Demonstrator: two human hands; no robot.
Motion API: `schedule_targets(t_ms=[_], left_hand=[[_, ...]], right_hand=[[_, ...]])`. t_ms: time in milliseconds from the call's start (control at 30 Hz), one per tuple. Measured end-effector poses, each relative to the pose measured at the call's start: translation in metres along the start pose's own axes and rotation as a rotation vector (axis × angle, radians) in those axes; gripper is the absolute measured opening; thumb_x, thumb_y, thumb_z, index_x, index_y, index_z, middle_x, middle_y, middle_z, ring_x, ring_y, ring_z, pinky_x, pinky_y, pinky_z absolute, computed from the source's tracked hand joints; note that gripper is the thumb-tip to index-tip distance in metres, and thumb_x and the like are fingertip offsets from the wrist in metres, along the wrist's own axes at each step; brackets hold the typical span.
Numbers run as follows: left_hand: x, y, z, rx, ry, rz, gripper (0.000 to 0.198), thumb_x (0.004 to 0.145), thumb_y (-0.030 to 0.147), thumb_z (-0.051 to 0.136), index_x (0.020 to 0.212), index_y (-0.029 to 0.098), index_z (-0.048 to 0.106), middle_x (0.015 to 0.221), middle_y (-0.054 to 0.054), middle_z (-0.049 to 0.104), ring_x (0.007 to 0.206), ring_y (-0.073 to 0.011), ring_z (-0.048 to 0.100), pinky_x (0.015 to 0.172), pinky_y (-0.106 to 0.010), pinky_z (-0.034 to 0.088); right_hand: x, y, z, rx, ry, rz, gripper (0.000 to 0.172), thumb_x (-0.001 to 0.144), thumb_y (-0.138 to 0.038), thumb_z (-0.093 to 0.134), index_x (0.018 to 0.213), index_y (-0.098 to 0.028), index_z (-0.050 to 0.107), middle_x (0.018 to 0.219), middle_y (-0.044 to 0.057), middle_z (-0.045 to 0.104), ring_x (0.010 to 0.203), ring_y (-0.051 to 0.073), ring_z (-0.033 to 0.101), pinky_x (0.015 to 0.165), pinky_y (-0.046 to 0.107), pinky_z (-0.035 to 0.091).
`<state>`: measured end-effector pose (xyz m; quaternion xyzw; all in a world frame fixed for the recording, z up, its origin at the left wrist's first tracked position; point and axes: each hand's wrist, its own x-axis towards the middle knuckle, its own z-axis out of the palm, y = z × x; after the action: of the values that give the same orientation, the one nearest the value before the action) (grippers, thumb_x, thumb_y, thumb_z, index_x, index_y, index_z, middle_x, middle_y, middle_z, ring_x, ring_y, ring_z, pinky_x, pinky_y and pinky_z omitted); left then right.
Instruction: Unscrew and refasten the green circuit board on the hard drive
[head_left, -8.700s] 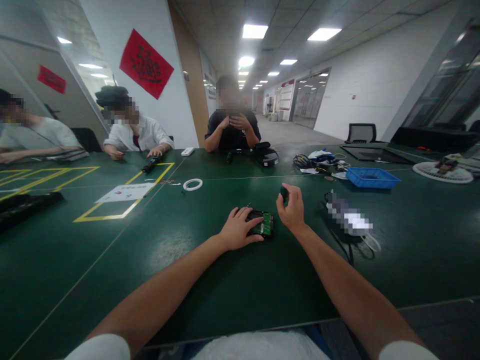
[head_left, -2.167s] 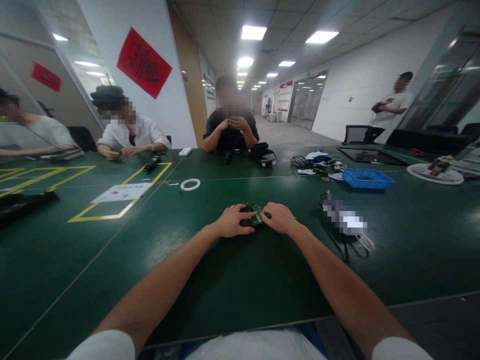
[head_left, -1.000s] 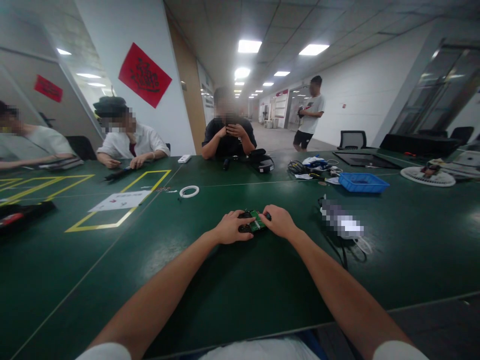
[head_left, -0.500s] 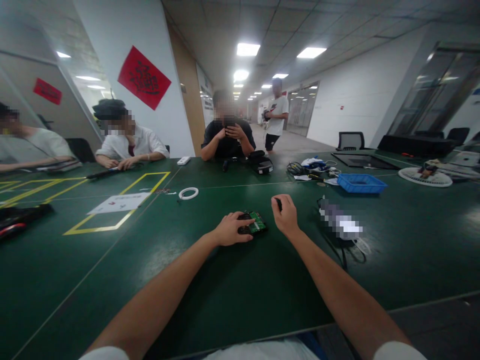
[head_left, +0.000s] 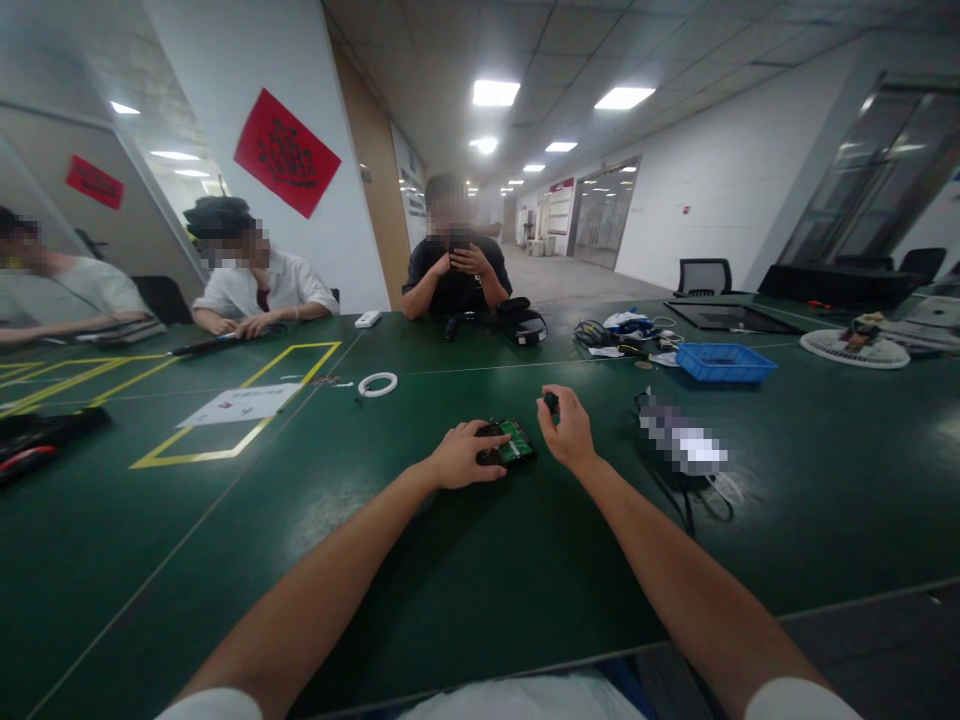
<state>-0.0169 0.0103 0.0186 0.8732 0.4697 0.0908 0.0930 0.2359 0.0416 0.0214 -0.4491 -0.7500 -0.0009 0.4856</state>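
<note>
My left hand (head_left: 463,457) rests on a small device with a green circuit board (head_left: 517,444) and dark edges, lying on the green table. Its fingers reach over the board and the thumb is along the near side, steadying it. The part beneath the palm is hidden. To the right of the board, a little apart from it, my right hand (head_left: 568,425) is raised with curled fingers. A small dark object (head_left: 551,402) shows between thumb and fingers; its kind is too small to make out.
A white ring (head_left: 377,385) lies beyond my left hand. Right of my right hand are a blurred-out item (head_left: 686,437) with cords and a blue tray (head_left: 726,363). Cables (head_left: 630,330) are heaped behind. A person (head_left: 457,265) sits opposite; two others sit at left.
My right hand has shifted slightly left and turned a little at the fingers. My left hand stays on the board. A person walking in the background is out of sight.
</note>
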Motion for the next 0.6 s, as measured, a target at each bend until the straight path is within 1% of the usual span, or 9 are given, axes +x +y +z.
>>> schedule_targets(t_ms=[133,267,367,433,500,600], left_hand=[[0.001,-0.001,0.002,0.009,0.002,-0.006,0.073,0.082,0.072,0.061,0.147,0.043,0.049,0.156,-0.008,0.035,0.134,-0.0395,0.042,0.110,-0.054,0.034],[0.001,-0.002,0.003,0.011,0.015,0.010,0.072,0.083,0.073,0.061,0.147,0.043,0.049,0.156,-0.008,0.036,0.133,-0.0399,0.044,0.109,-0.054,0.035],[0.001,-0.003,0.004,0.016,0.024,0.013,0.072,0.083,0.073,0.060,0.148,0.043,0.049,0.155,-0.009,0.037,0.133,-0.0402,0.044,0.108,-0.055,0.036],[0.000,-0.003,0.004,0.011,0.025,0.016,0.073,0.083,0.074,0.059,0.148,0.043,0.049,0.155,-0.009,0.036,0.133,-0.0400,0.044,0.108,-0.055,0.036],[0.000,-0.003,0.004,0.006,0.023,0.018,0.073,0.083,0.074,0.059,0.148,0.043,0.049,0.155,-0.009,0.037,0.133,-0.0397,0.043,0.108,-0.055,0.036],[0.000,-0.003,0.003,0.010,0.017,0.014,0.073,0.083,0.073,0.060,0.147,0.042,0.049,0.155,-0.009,0.037,0.134,-0.0398,0.043,0.109,-0.055,0.035]], right_hand=[[-0.003,0.002,0.008,0.028,0.024,-0.097,0.041,0.095,-0.025,0.050,0.136,-0.022,0.049,0.128,0.014,0.059,0.115,0.029,0.061,0.096,0.047,0.054],[-0.005,0.008,0.014,0.033,0.058,-0.086,0.047,0.094,-0.028,0.056,0.140,-0.022,0.045,0.129,0.015,0.058,0.108,0.030,0.065,0.089,0.048,0.058],[-0.005,0.012,0.015,0.064,0.078,-0.080,0.047,0.094,-0.033,0.059,0.138,-0.023,0.046,0.126,0.015,0.059,0.100,0.028,0.067,0.085,0.047,0.061],[-0.005,0.013,0.015,0.060,0.065,-0.078,0.045,0.094,-0.034,0.059,0.136,-0.023,0.048,0.125,0.014,0.059,0.097,0.027,0.068,0.082,0.046,0.061],[-0.004,0.012,0.015,0.044,0.047,-0.076,0.044,0.094,-0.034,0.059,0.136,-0.023,0.049,0.125,0.014,0.060,0.094,0.027,0.068,0.080,0.045,0.062],[-0.004,0.011,0.015,0.031,0.039,-0.080,0.045,0.095,-0.031,0.057,0.138,-0.022,0.048,0.127,0.014,0.060,0.096,0.027,0.068,0.082,0.045,0.061]])
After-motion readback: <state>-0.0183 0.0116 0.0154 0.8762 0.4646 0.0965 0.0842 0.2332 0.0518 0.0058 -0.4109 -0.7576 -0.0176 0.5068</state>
